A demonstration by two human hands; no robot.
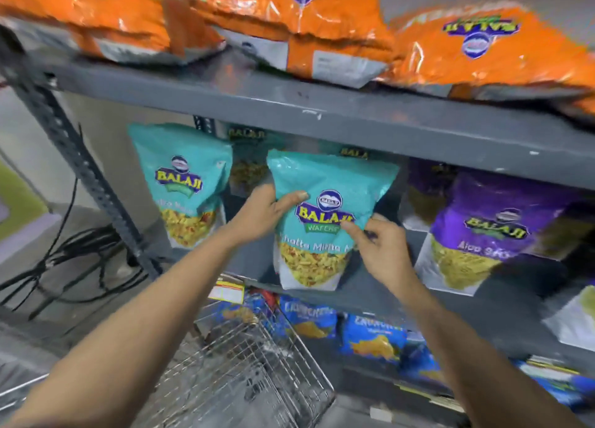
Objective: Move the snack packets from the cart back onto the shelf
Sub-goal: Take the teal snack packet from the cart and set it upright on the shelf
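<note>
A teal Balaji snack packet (325,183) stands upright on the middle level of the grey metal shelf (322,112). My left hand (264,212) grips the packet's left edge, thumb across its front. My right hand (378,247) pinches its right side near the logo. Below my arms, the wire cart (244,363) stands in front of the shelf; its visible part holds no packets.
Another teal packet (183,186) stands at the left, a purple packet (483,231) at the right. Orange packets (309,18) lie on the top level, blue chip bags (370,337) on the level below. Black cables (70,257) lie on the floor at left.
</note>
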